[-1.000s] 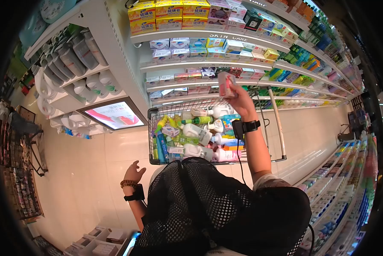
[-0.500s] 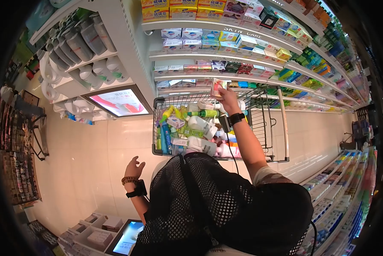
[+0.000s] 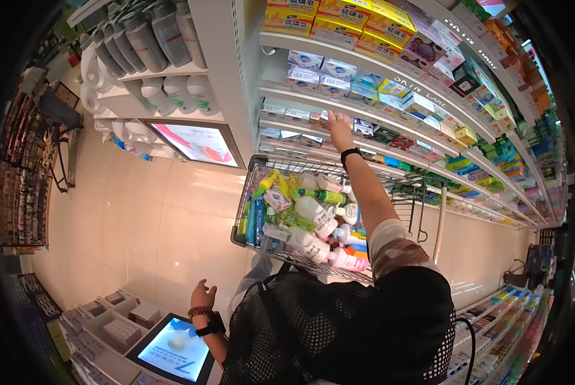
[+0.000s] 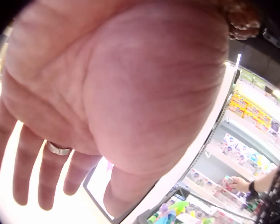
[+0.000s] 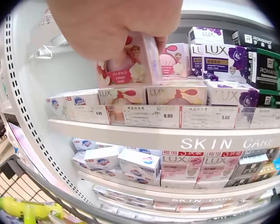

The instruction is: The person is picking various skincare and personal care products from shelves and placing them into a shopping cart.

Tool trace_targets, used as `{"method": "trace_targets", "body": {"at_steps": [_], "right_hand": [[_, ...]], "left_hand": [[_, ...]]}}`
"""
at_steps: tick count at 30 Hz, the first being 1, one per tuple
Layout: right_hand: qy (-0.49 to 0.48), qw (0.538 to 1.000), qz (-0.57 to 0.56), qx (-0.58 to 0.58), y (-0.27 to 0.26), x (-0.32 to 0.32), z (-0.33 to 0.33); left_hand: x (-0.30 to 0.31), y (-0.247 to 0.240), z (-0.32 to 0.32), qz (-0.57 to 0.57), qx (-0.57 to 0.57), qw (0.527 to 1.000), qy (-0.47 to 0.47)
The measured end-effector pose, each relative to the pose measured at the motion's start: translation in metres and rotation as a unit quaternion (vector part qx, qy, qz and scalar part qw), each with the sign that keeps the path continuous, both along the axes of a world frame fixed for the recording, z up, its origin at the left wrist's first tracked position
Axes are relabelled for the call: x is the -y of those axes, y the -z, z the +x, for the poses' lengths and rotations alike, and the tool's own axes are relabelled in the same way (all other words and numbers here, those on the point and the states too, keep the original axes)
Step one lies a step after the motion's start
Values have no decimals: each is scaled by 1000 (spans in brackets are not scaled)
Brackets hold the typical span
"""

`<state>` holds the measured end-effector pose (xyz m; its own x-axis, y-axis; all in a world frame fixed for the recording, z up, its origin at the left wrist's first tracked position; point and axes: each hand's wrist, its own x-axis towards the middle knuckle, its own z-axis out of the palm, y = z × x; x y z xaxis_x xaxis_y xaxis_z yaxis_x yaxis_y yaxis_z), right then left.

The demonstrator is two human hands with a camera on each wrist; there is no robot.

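My right hand (image 3: 341, 131) reaches to a lower shelf of boxed soaps. In the right wrist view that hand (image 5: 116, 28) grips a pink LUX soap box (image 5: 130, 65) from above, its flower print facing out. It is right over a row of cream LUX soap boxes (image 5: 177, 94), and part of it is hidden by the fingers. My left hand (image 3: 202, 296) hangs low at my side, holding nothing. The left wrist view shows its palm (image 4: 130, 88) with fingers extended and a ring (image 4: 59, 149) on one of them.
A shopping cart (image 3: 241, 218) full of bottles (image 3: 314, 216) and boxes stands between me and the shelves. A shelf edge with price tags (image 5: 210, 116) runs below the held box. Purple LUX boxes (image 5: 226, 63) are to its right. A lit screen (image 3: 194, 142) stands left of the cart.
My right hand has gone from above the cart to the shelf, carrying the soap box. The head view has shifted, and my left hand stays low and empty.
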<state>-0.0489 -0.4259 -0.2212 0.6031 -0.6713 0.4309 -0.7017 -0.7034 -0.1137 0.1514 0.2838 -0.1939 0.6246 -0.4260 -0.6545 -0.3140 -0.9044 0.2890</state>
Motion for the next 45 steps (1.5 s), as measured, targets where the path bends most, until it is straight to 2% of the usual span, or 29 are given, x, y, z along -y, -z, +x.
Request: {"method": "trace_targets", "body": {"at_steps": [2,5,10,16,20,22,24,25,26,27,29,30,32,33,35,36,37,39,40,41,42,43,44,45], "right_hand": [[25,998,-43,-29,0,3,9],[19,993,63,-94,9,23,15],[-47,997,48,-34,26,36,19],[6,998,18,-64,7,18,21],[-2,1000,-12,-27,-13,-29,15],[-67,979,-93,170,-25,-86,11],[-135,975,49,169,-2,-156,1],[-150,963,186,124,14,-198,-7],[-206,939,251,112,27,-240,-13],[-259,914,309,43,40,-277,-20],[-339,890,298,55,61,-337,-31],[-337,893,295,55,82,-348,-34],[-207,887,397,110,118,-360,-38],[-207,889,392,111,113,-356,-35],[-128,829,542,-35,95,-337,-23],[-169,843,507,-60,84,-324,-20],[-164,848,501,-55,60,-315,-17],[-140,693,702,-80,-29,-306,-12],[-151,680,715,-59,-76,-311,-12],[-148,686,710,-52,-108,-319,-16],[-201,642,739,29,-134,-328,-23],[-252,591,758,111,-153,-337,-30],[-246,598,753,121,-166,-347,-36],[-275,567,750,203,-176,-358,-42]], "left_hand": [[-19,-3,-18,29,-8,999,-19],[-27,-23,-46,83,-47,994,-62],[-14,-26,-50,13,-38,997,-68],[8,-27,-37,-41,-5,997,-67],[5,-31,-34,-11,3,999,-51],[6,-29,-33,-24,-3,999,-47],[6,-26,-33,-19,-9,999,-34],[8,-26,-31,-16,-12,1000,-23],[11,-28,-29,-16,-12,1000,-20],[15,-30,-27,-18,-17,1000,-13],[25,-31,-20,-23,-21,1000,-2],[30,-32,-15,-25,-16,999,12],[39,-29,-6,-26,-3,998,56],[48,-28,-1,-31,-1,998,57],[72,-29,11,-67,6,987,144],[92,-39,14,-113,-22,981,153],[114,-56,14,-159,-50,973,162],[153,-88,6,-343,-36,915,209],[172,-110,2,-397,-45,890,220],[186,-130,-2,-449,-56,861,232],[197,-142,-3,-455,-55,855,242],[206,-152,-4,-491,-110,819,277],[212,-162,-8,-521,-168,777,311],[214,-172,-16,-521,-173,770,325]]}}
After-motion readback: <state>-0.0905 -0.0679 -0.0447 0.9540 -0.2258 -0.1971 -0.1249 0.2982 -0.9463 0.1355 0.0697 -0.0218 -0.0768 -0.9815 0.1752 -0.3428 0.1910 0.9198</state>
